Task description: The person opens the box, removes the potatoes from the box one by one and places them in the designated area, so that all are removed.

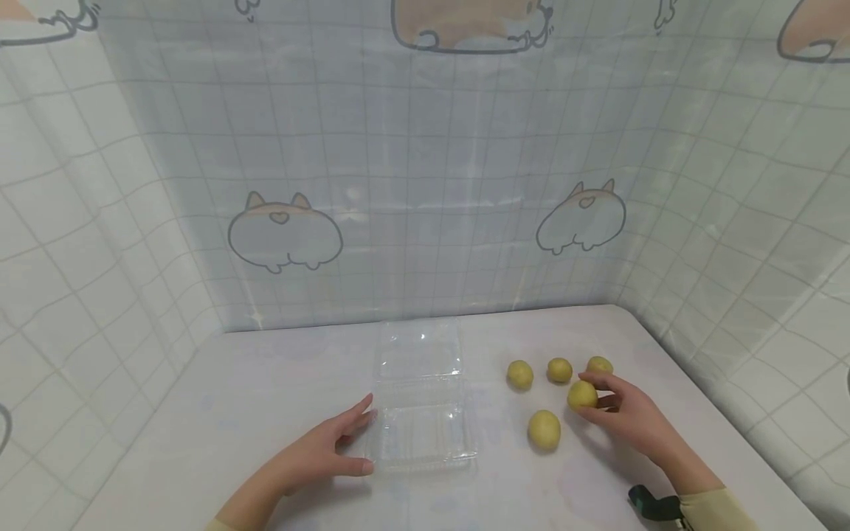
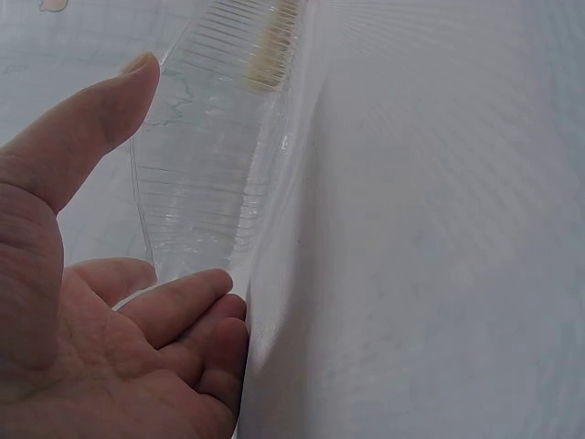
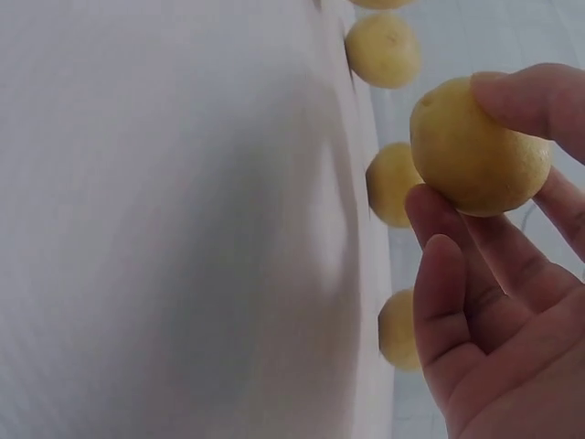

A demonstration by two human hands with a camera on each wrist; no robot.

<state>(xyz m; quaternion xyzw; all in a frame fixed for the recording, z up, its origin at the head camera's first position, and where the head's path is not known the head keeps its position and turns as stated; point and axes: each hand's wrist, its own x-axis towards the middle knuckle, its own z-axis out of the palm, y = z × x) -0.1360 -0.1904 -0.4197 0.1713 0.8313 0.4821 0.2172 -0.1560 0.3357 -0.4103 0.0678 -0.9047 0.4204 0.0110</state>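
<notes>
My right hand (image 1: 627, 413) pinches a yellow potato (image 3: 475, 146) between thumb and fingers, holding it above the table in the right wrist view. Around it lie other potatoes: one (image 1: 600, 365) just behind the hand, two more (image 1: 560, 370) to its left, and a larger-looking one (image 1: 544, 431) nearer the front. A clear plastic clamshell box (image 1: 425, 435) lies opened out, its lid (image 1: 420, 350) folded flat toward the back. At the box's left side is my left hand (image 1: 325, 450), thumb and fingers spread, with fingertips right at the box edge (image 2: 151, 210).
The white table (image 1: 219, 413) is enclosed by grid-patterned curtains (image 1: 425, 221) with cartoon animal prints at the back and both sides. A dark device (image 1: 654, 505) is strapped at the right wrist, by a pale yellow sleeve (image 1: 717, 510).
</notes>
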